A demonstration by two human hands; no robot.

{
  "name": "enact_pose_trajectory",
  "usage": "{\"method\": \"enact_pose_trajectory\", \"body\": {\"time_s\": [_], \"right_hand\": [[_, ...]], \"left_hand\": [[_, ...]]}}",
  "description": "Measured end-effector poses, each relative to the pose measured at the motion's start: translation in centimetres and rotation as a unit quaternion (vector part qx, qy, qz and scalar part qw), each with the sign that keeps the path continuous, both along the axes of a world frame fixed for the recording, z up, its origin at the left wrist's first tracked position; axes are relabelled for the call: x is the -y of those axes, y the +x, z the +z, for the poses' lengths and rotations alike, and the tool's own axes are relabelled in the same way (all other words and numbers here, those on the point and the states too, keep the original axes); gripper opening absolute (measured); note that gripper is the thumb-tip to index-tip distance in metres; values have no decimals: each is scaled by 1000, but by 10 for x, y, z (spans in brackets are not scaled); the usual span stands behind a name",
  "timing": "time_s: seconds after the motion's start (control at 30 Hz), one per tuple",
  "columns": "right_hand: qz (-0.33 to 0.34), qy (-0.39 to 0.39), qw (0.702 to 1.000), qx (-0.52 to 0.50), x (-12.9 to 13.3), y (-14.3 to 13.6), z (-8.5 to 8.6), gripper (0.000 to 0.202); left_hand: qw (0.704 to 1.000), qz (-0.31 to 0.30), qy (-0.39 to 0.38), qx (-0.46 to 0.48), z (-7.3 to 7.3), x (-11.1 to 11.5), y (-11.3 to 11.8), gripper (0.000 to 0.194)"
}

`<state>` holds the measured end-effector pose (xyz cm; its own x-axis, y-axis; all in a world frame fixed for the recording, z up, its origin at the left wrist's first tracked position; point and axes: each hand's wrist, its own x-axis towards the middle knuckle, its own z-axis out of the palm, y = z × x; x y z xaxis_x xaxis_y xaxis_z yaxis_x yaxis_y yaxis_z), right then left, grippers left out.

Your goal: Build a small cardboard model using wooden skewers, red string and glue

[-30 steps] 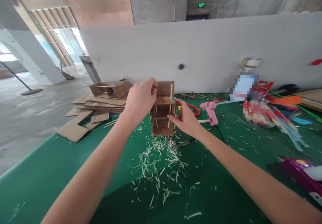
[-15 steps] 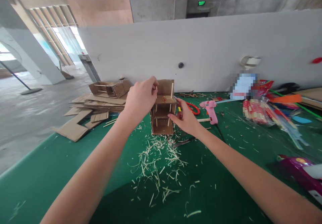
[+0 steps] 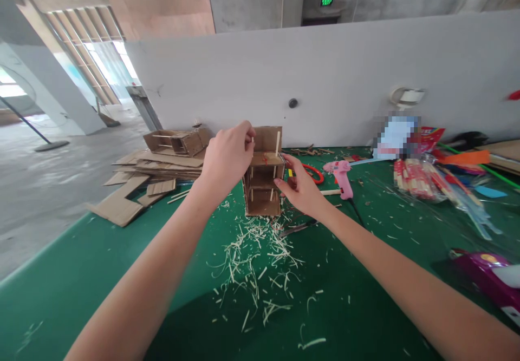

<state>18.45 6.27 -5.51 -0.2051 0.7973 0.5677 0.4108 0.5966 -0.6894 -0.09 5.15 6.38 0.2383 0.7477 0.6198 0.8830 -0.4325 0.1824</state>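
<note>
A small tiered cardboard shelf [image 3: 264, 205] stands upright on the green table, with thin wooden sticks between its tiers. One upright stick [image 3: 278, 143] rises from the upper tier at the right front corner. My left hand [image 3: 228, 149] is closed in a pinch at the shelf's upper left; a bit of pale wooden stick shows at its fingertips, the rest hidden. Against the shelf's right side, my right hand [image 3: 303, 189] steadies it, fingers behind the edge and thumb at the front. Pale wood shavings [image 3: 255, 242] lie in front of the shelf.
A pink glue gun [image 3: 341, 176] and red-handled tool [image 3: 314, 173] lie to the right, near bagged sticks [image 3: 416, 179]. Cardboard pieces [image 3: 125, 201] and another cardboard model [image 3: 181, 142] are at left. A dark blade-like tool [image 3: 298, 228] lies near the shavings. A white wall [image 3: 345, 79] stands behind.
My right thumb has shifted slightly up and right along the shelf's front edge. My left hand keeps its pinch at the upper left, almost still.
</note>
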Motion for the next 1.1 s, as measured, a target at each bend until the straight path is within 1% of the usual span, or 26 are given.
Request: {"method": "enact_pose_trajectory", "body": {"time_s": [0.3, 0.57, 0.7, 0.77, 0.87, 0.97, 1.03, 1.1], "right_hand": [[-8, 9, 1000, 8, 4, 0, 2, 54], [-4, 3, 1000, 16, 8, 0, 5, 57], [23, -20, 999, 8, 10, 0, 2, 62], [26, -20, 999, 11, 11, 0, 3, 65], [-12, 33, 998, 44, 10, 1, 14, 66], [-58, 83, 992, 80, 7, 3, 33, 65], [-62, 83, 990, 94, 3, 4, 45, 67], [-49, 66, 992, 99, -1, 5, 53, 74]], "left_hand": [[1000, -6, 4, -1, -2, -1, -1, 20], [1000, -12, 8, -10, -2, -3, -3, 19], [1000, -11, 10, -12, -2, -3, -3, 19], [1000, -15, 9, -9, -2, -4, -4, 19], [1000, -21, 8, -5, -2, -4, -5, 19], [1000, -22, 12, -4, -3, -4, -5, 19], [1000, -21, 12, -8, -3, -4, -6, 20], [1000, -16, 13, -11, -3, -4, -6, 20]]}}
